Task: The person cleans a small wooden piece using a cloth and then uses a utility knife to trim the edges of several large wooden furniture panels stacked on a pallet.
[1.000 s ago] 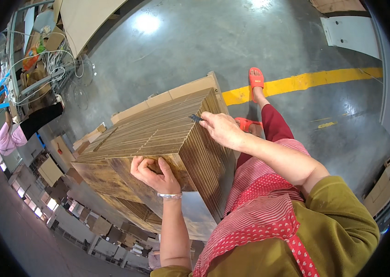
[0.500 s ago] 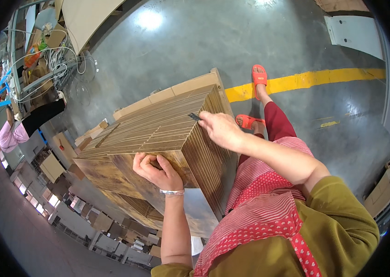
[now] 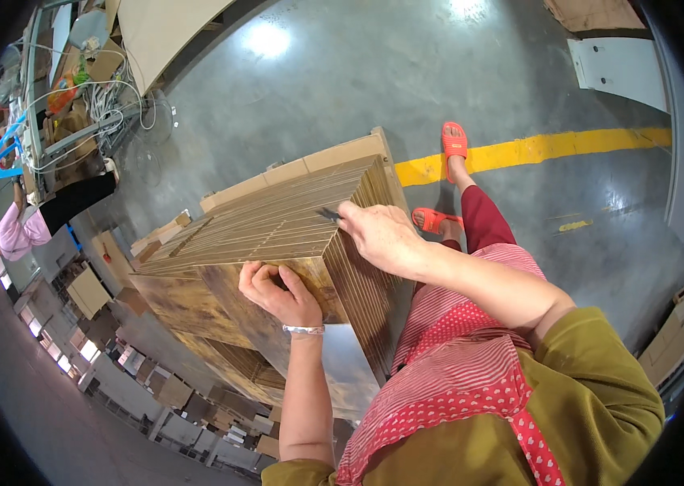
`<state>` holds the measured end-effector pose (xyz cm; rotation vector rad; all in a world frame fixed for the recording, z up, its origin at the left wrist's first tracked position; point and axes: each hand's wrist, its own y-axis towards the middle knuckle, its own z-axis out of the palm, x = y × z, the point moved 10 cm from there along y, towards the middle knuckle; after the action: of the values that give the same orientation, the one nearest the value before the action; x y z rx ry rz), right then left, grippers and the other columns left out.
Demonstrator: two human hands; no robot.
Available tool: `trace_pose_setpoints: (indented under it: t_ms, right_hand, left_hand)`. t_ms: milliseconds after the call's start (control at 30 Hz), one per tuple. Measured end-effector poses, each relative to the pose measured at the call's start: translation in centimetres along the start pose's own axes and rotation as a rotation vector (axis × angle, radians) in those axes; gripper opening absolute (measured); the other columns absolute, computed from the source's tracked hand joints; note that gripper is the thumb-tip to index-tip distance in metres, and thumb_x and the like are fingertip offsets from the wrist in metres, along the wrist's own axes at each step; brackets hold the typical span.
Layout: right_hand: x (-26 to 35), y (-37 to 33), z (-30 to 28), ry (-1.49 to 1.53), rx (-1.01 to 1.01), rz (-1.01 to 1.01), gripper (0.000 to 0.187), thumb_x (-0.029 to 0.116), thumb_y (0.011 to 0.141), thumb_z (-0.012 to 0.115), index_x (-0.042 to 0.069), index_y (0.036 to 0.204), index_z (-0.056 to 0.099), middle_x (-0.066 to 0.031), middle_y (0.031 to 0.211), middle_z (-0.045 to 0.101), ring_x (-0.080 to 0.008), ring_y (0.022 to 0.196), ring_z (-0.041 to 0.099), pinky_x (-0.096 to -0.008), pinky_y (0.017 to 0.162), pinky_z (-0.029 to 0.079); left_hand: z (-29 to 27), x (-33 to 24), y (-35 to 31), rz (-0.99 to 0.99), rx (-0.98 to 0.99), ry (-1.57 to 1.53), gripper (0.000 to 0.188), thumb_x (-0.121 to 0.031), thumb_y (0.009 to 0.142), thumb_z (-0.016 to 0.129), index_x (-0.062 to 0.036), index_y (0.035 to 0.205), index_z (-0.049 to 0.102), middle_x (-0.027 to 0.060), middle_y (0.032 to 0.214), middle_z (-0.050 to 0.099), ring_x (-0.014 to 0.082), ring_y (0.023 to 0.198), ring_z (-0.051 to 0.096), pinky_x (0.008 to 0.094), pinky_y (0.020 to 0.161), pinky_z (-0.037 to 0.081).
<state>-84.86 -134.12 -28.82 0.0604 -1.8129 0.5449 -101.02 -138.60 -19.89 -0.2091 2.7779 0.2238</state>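
Note:
A thick stack of wood-grain panels [image 3: 225,300] stands on edge in front of me, its many thin edges [image 3: 277,219] packed side by side. My left hand [image 3: 281,293] is curled at the top edge of the nearest panel, thumb bent in, fingers closed over that edge. Pinched in my right hand [image 3: 382,239] is a small dark flat tool [image 3: 327,214]; its exact kind is too small to make out. That hand is at the stack's near right corner, with the tool's tip over the panel edges.
A cardboard strip [image 3: 310,164] lines the stack's far side. At the upper left, cables [image 3: 111,105] hang around a metal frame. Another person [image 3: 26,231] is at the far left. A yellow line [image 3: 544,149] crosses the grey floor, beyond my red slippers [image 3: 454,139].
My right hand has moved slightly left and down along the stack's corner, with the dark tool turned flatter. The left hand stays at the panel's edge.

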Motion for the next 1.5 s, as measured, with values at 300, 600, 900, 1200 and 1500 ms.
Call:
trace_pose_setpoints:
  t_ms: [300,600,900,1200,1500]
  right_hand:
    - [1.7,-1.5,1.1,-0.051,0.102,-0.060,0.010,0.013,0.088,0.049,0.003,0.089,0.048,-0.0190,0.064,0.058,-0.0362,0.062,0.062,-0.0453,0.053,0.048]
    - [0.8,-1.4,0.3,0.246,0.159,0.085,0.020,0.019,0.092,0.050,0.002,0.084,0.051,-0.0160,0.056,0.051,-0.0329,0.056,0.057,-0.0403,0.053,0.045]
    - [2.2,-1.5,1.0,0.250,0.200,0.046,0.016,0.018,0.091,0.051,0.002,0.085,0.050,-0.0194,0.058,0.051,-0.0383,0.061,0.056,-0.0453,0.055,0.042]
    - [2.3,-1.6,1.2,0.288,0.223,0.099,0.020,0.019,0.090,0.051,0.001,0.081,0.052,-0.0194,0.064,0.057,-0.0398,0.068,0.058,-0.0467,0.060,0.044]
    - [-9.3,0.4,0.8,-0.044,0.014,0.201,0.019,0.023,0.091,0.050,0.005,0.088,0.054,-0.0192,0.069,0.059,-0.0365,0.071,0.061,-0.0483,0.063,0.046]
  left_hand:
    - [-0.2,-0.2,0.1,0.026,0.001,0.055,0.020,-0.017,0.093,0.045,0.0027,0.097,0.046,0.0189,0.115,0.042,0.0322,0.107,0.041,0.0439,0.093,0.033]
    - [-0.3,-0.1,0.3,-0.004,-0.003,0.016,0.021,-0.020,0.094,0.047,0.0013,0.093,0.045,0.0198,0.114,0.041,0.0350,0.110,0.039,0.0482,0.095,0.031]
    - [-0.4,-0.2,0.2,0.040,0.007,0.078,0.021,-0.018,0.095,0.044,0.0027,0.097,0.045,0.0194,0.114,0.042,0.0323,0.108,0.041,0.0440,0.094,0.032]
    - [-0.2,-0.2,0.1,0.007,0.015,0.026,0.017,-0.014,0.095,0.043,0.0021,0.097,0.045,0.0190,0.115,0.040,0.0310,0.107,0.041,0.0423,0.093,0.032]
    - [0.4,-0.3,0.7,0.019,0.029,0.051,0.013,-0.013,0.093,0.044,0.0000,0.097,0.044,0.0191,0.116,0.038,0.0325,0.109,0.040,0.0462,0.093,0.032]
